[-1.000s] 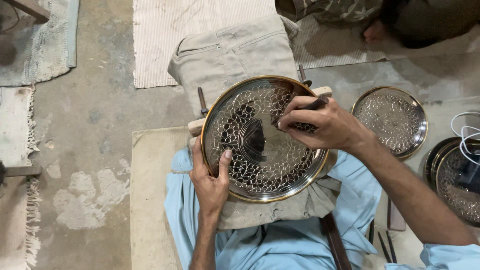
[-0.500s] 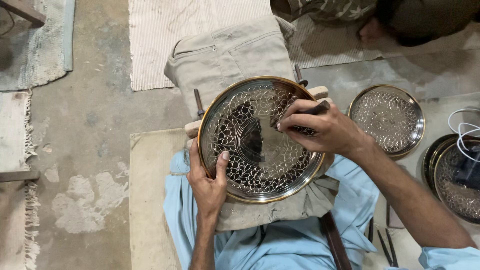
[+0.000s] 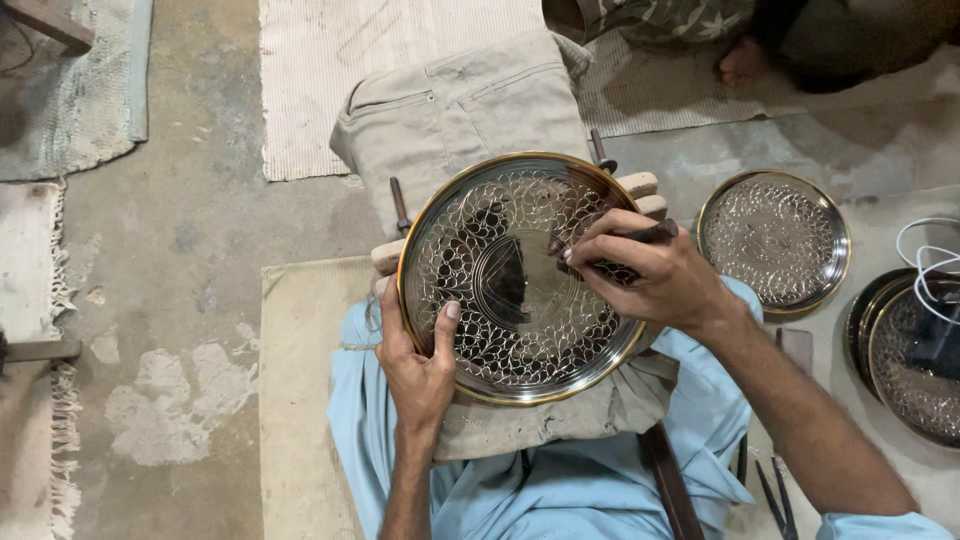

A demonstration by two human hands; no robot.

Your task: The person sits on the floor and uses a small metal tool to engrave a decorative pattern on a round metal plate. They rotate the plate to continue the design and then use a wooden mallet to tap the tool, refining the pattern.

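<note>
A round metal plate (image 3: 500, 335) with a gold rim and an engraved scale pattern rests on a cloth-covered support over my lap. My left hand (image 3: 415, 365) grips its lower left edge, thumb on the face. My right hand (image 3: 655, 275) is closed around a dark engraving tool (image 3: 655, 232), its tip on the plate's right part. Wooden pieces (image 3: 640, 187) stick out from under the plate.
A second engraved plate (image 3: 775, 242) lies on the floor to the right; more plates (image 3: 905, 365) sit at the right edge beside a white cable (image 3: 925, 260). Thin tools (image 3: 775, 495) lie at the lower right. Another person's foot (image 3: 740, 62) is at the top. Mats cover the concrete floor.
The view has shifted slightly. My right hand has moved the tool a little over the plate; my left hand keeps its grip on the rim.
</note>
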